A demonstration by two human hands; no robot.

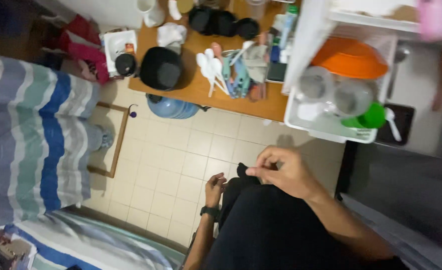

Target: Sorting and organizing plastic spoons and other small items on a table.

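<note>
My right hand (283,170) pinches the edge of a black cloth (261,225) that drapes down in front of me. My left hand (214,189), with a dark watch on its wrist, grips the same black cloth lower at its left edge. Both hands hang above a pale tiled floor (181,160). How far the cloth reaches below the frame is hidden.
A wooden table (201,85) holds a black bowl (161,67), white spoons (210,70) and dark lids. A white dish rack (331,125) carries an orange bowl (350,59), clear glasses and a green cup (371,118). A striped bedsheet (31,145) lies left; a blue water jug (173,107) sits under the table.
</note>
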